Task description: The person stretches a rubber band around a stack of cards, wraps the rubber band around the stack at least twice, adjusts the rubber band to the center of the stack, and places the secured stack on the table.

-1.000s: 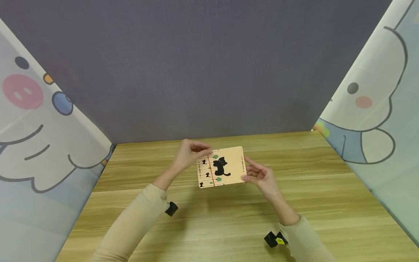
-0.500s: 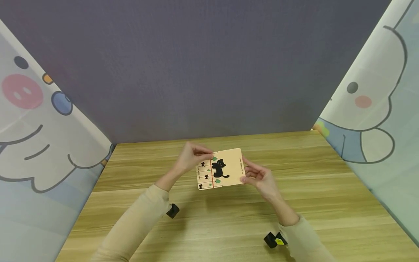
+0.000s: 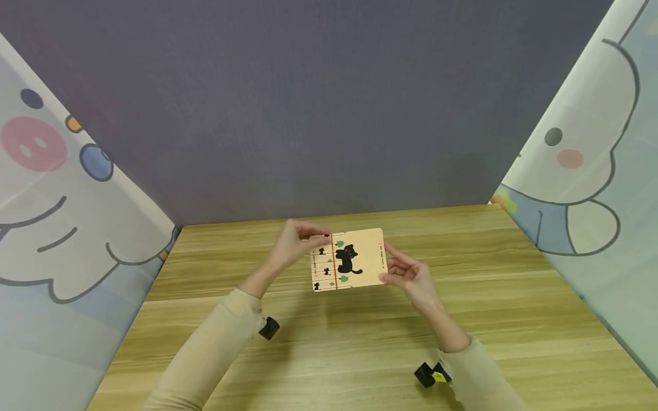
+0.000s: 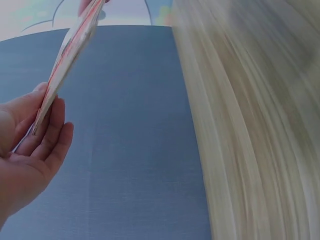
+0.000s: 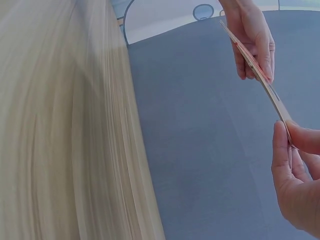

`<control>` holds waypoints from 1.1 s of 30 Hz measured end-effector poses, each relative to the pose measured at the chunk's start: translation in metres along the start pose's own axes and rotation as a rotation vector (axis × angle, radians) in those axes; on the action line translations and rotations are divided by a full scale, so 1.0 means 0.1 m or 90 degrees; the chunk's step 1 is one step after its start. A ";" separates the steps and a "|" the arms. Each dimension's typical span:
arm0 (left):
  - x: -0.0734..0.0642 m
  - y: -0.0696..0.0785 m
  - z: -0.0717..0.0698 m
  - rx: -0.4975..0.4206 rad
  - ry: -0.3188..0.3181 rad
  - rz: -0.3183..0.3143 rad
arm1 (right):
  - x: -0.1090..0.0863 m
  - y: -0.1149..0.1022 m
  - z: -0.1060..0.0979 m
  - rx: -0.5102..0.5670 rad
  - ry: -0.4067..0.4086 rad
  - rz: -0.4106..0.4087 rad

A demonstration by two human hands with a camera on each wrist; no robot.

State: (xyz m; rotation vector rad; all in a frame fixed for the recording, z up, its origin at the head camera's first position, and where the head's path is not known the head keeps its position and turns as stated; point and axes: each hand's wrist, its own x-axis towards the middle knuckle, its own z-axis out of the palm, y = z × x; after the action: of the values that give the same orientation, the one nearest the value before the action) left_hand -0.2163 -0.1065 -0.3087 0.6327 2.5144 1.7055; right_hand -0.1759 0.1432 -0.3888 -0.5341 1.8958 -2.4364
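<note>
Both hands hold up a thin, flat cream card point(image 3: 367, 260) printed with a black cat, small cats and green leaf shapes; a red line crosses it. Whether it is folded or layered, I cannot tell. My left hand point(image 3: 295, 242) pinches its far left corner between thumb and fingers. My right hand point(image 3: 413, 282) pinches its right edge, thumb on the printed face. Seen almost edge-on in the left wrist view, the card point(image 4: 65, 60) lies between the left thumb and fingers point(image 4: 59, 145). The right wrist view also shows the card point(image 5: 257, 72) edge-on, gripped at both ends.
Beneath the hands is a wood-grain table point(image 3: 349, 354). A dark grey panel point(image 3: 329, 114) stands along its far edge. Cartoon-printed sheets flank it at left point(image 3: 77, 228) and right point(image 3: 581, 171). Black wrist devices sit by the left cuff point(image 3: 269, 328) and right cuff point(image 3: 425, 375).
The card dipped slightly toward me half a second ago and has risen back since, with the left hand moving along. Both hands keep their pinch; the right hand has barely moved.
</note>
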 end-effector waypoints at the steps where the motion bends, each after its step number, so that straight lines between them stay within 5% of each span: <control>1: 0.00 0.00 0.00 -0.007 -0.005 -0.003 | 0.00 0.00 0.00 0.003 -0.003 0.001; 8: 0.07 -0.18 0.07 -0.035 -0.005 0.002 | -0.02 0.01 0.00 0.007 0.000 0.005; 23: 0.09 -0.20 0.18 -0.043 -0.065 0.018 | -0.04 0.03 0.02 -0.034 -0.009 0.021; 28: 0.10 -0.15 0.14 -0.028 -0.050 -0.016 | -0.02 0.02 0.02 -0.032 -0.001 0.016; 33: 0.11 -0.13 0.06 -0.023 -0.028 0.000 | -0.01 0.01 0.01 -0.005 0.001 0.004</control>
State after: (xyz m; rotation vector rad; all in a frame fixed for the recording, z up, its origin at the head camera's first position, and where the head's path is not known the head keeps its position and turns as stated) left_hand -0.2286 -0.1020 -0.3208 0.6607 2.4489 1.7135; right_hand -0.1747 0.1423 -0.3898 -0.5255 1.9057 -2.4276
